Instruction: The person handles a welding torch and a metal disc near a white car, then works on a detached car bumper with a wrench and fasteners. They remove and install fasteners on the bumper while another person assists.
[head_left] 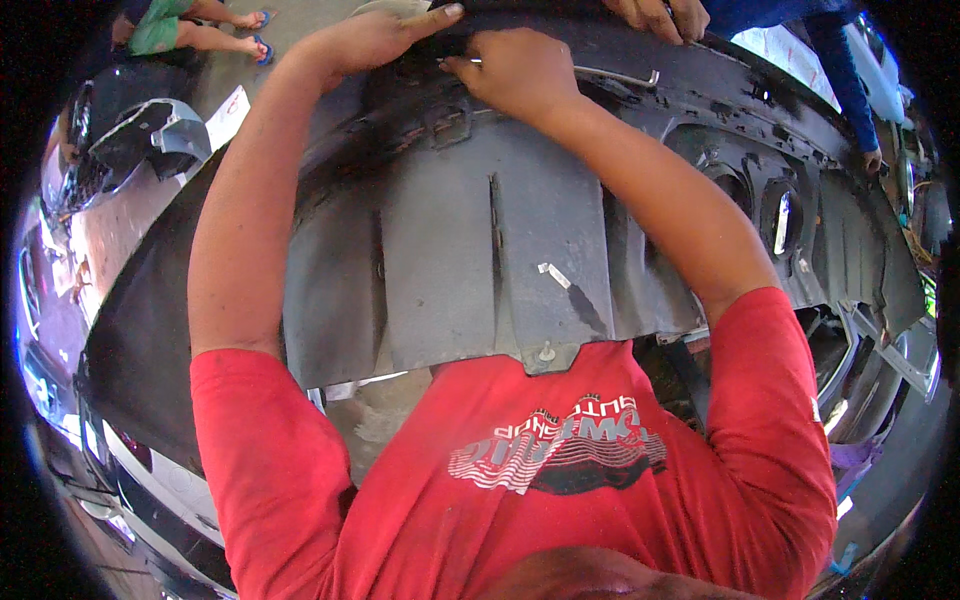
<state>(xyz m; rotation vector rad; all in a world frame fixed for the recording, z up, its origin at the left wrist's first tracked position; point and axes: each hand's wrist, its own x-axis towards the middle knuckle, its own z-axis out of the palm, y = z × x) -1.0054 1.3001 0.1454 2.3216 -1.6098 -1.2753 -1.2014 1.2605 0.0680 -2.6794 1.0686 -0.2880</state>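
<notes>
Head view: large dark-gray molded panel (pixel 440 260), ribbed side up, spanned the ctr. beneath both forearms, its near edge next to the red shirt (pixel 560 450). L hand (pixel 375 42) was at the panel's far edge, one digit extended toward the R; its other fingers were hidden, so grasp vs. release couldn't be told. R hand (pixel 520 72), just beside it, was curled around a thin bent metal rod (pixel 615 76), hooked end projecting to the R. Co-worker's hand (pixel 665 16) rested on the same far edge, w/ a blue sleeve (pixel 845 80) farther R. Upper L: gray car part (pixel 175 135), well apart.
</notes>
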